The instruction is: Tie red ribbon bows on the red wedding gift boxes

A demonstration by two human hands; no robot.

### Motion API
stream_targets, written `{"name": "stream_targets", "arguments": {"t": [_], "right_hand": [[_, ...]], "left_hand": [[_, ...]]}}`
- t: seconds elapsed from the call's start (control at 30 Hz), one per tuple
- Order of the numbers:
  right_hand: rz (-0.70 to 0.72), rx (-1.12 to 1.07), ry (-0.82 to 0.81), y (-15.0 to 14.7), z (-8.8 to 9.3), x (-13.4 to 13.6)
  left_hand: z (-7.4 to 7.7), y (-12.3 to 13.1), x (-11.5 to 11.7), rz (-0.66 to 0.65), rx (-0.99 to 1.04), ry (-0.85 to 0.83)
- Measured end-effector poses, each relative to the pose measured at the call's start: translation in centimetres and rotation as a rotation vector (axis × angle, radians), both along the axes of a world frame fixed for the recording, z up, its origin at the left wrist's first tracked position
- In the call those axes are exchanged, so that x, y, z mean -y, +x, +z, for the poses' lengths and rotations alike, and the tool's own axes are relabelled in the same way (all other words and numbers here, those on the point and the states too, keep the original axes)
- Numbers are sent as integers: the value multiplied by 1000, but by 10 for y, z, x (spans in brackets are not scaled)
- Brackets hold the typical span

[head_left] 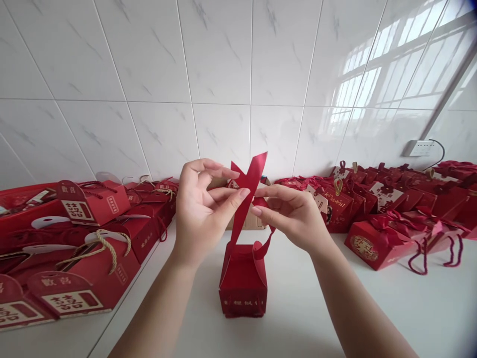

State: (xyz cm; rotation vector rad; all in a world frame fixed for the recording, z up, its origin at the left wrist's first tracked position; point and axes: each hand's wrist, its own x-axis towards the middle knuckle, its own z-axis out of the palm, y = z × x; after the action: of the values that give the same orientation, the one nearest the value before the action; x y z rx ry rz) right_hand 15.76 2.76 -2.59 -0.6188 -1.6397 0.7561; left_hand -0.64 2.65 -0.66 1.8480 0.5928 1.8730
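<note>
A small red gift box [243, 283] stands on the white counter [298, 308] in front of me. A red ribbon [250, 185] rises from its top, its notched ends sticking up between my hands. My left hand [201, 209] pinches the ribbon with thumb and fingers just above the box. My right hand [294, 211] grips the ribbon's knot from the right side. A loop of ribbon hangs below my right hand, down to the box top.
Several larger red boxes with rope handles [74, 258] lie stacked along the left. More red gift boxes with ribbons [387, 214] crowd the right back of the counter. A white tiled wall [223, 74] stands behind, with a socket [419, 147] on the right.
</note>
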Motion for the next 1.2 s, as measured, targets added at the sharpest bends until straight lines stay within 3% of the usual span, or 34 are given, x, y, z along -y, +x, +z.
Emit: {"name": "stream_targets", "arguments": {"t": [0.17,0.37,0.53,0.63,0.73,0.87,0.93,1.07,1.2], "right_hand": [[-73,47,153,2,-1,-2],[-16,17,161,5,-1,-3],[190,-136,-75,-1,1,0],[188,-115,-87,-2,2,-2],[177,-113,-13,1,0,-8],[169,-13,141,11,-4,-17],[130,137,255,17,-4,-19],[37,428,419,25,-4,-17],[-124,528,538,25,-7,-14]], "left_hand": [[2,-1,2,23,-6,-115],[6,-5,0,-45,-36,-317],[4,-4,2,-19,-100,-214],[3,-5,4,14,-171,-116],[5,-9,5,-44,-240,-157],[8,-15,1,-259,-404,-515],[8,-17,-4,-291,-375,-648],[5,-17,-13,-284,-222,-718],[2,-14,-19,-324,-172,-745]]}}
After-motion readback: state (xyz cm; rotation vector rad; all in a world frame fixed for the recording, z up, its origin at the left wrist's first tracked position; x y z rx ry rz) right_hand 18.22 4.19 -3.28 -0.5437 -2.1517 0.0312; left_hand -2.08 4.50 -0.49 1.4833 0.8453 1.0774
